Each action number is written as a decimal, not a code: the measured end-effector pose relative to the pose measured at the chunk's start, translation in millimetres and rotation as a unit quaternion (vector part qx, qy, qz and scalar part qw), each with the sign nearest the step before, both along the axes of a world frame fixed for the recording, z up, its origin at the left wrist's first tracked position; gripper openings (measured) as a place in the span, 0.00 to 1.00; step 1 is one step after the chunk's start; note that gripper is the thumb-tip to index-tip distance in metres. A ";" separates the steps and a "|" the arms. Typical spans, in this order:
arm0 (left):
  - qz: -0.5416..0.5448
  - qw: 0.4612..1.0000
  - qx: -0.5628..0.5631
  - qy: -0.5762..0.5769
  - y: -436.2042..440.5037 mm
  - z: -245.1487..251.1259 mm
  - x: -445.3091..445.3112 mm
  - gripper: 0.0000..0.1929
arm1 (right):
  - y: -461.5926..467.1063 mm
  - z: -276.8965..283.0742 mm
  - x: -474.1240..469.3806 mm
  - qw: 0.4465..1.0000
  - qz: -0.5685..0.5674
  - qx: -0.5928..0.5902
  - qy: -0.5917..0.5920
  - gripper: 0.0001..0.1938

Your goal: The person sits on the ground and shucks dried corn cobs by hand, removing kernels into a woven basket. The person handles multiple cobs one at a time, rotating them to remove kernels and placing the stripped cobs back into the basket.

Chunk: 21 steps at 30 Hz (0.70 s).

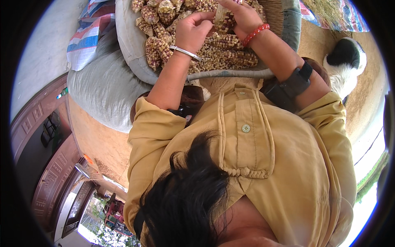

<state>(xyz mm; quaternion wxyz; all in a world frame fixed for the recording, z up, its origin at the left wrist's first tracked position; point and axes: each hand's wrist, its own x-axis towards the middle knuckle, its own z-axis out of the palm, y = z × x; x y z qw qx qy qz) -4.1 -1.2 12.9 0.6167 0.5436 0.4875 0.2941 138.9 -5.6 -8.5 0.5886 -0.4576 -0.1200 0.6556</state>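
My right hand (247, 21), with a red bead bracelet on its wrist, grips a corn cob (222, 19) that has dark and pale kernels and some bare patches. Close against the cob's left side is my left hand (193, 32), wearing a silver bangle, its fingers bent. Whether those fingers pinch anything is hidden. Both hands are over a woven basket with a cloth-bound rim (291, 34). Inside it, several corn cobs (157, 51) lie heaped at the left and far side. Loose kernels (213, 60) cover the near part, beside more cobs (242, 57).
A full pale woven sack (98, 83) stands left of the basket, beside striped plastic sheeting (81, 46). On the right, a black-and-white furry animal (345, 61) is on the floor (367, 102). Dry straw (327, 12) lies on sheeting at the upper right. Carved doors (55, 182) stand at left.
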 end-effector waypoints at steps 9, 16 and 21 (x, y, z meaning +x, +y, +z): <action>-0.051 0.997 0.042 0.038 -0.2 6.4 -2.0 0.16 | 1.9 6.2 4.6 0.994 0.004 -0.074 0.080 0.08; -0.077 0.992 0.085 0.057 0.1 2.6 -2.5 0.16 | 2.9 4.8 5.6 0.990 0.011 -0.076 0.118 0.08; -0.071 0.993 0.077 0.047 0.9 2.9 -2.8 0.15 | 1.8 4.9 6.4 0.989 0.017 -0.073 0.124 0.09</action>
